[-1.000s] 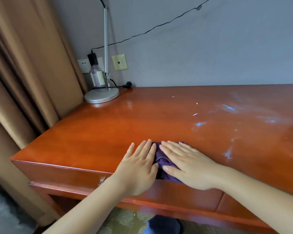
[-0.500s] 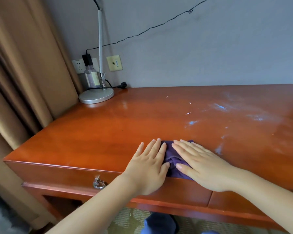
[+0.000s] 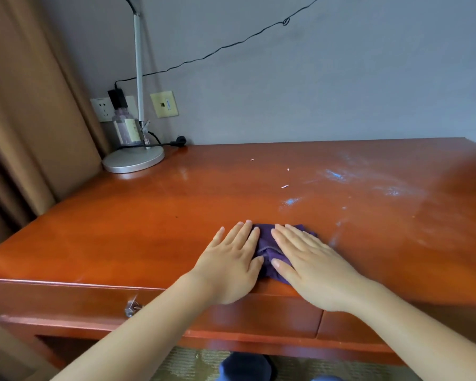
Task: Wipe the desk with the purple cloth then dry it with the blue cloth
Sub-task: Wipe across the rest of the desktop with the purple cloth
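Note:
The purple cloth (image 3: 268, 251) lies bunched on the reddish wooden desk (image 3: 138, 229), near its front edge. My left hand (image 3: 231, 265) presses flat on the cloth's left side, fingers straight. My right hand (image 3: 311, 266) lies flat on its right side, fingers straight and pointing left and away. Most of the cloth is hidden under both palms. Pale smears and specks (image 3: 290, 201) mark the desk to the right and beyond the cloth. No blue cloth shows on the desk.
A desk lamp with a round silver base (image 3: 134, 160) stands at the back left corner beside a clear bottle (image 3: 127, 130) and wall sockets (image 3: 105, 108). Brown curtains (image 3: 25, 105) hang on the left. A drawer handle (image 3: 131, 309) sits below the front edge.
Both hands have slid the purple cloth a little to the right along the desk's front edge, closer to the pale smears.

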Demonstrator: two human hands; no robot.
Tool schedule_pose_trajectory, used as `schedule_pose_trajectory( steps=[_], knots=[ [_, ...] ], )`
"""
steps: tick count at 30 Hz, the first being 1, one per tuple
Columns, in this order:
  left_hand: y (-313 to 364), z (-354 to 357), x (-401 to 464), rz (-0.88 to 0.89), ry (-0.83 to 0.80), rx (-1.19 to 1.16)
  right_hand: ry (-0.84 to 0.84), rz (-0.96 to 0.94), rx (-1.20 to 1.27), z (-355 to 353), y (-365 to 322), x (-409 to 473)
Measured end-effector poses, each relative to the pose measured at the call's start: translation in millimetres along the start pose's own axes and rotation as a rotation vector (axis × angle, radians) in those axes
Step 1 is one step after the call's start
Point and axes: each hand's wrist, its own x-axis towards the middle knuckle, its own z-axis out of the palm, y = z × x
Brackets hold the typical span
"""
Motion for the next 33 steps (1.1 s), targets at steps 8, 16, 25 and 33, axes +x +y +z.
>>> schedule_pose_trajectory(
  steps=[8, 16, 25, 33],
  knots=[
    [14, -7, 5, 0.050, -0.025, -0.017, -0.133, 0.003, 0.063, -11, 23, -7],
    [20, -16, 49, -0.006, -0.030, -0.060, -0.109, 0.092, 0.051, -12, 45, 22],
    [40, -3, -5, 0.137, 0.054, -0.054, -0.116, 0.018, -0.008, -6, 38, -45],
    [37, -21, 74, 0.031, -0.029, -0.105, -0.122, 0.153, 0.049, -16, 73, 19]
  ],
)
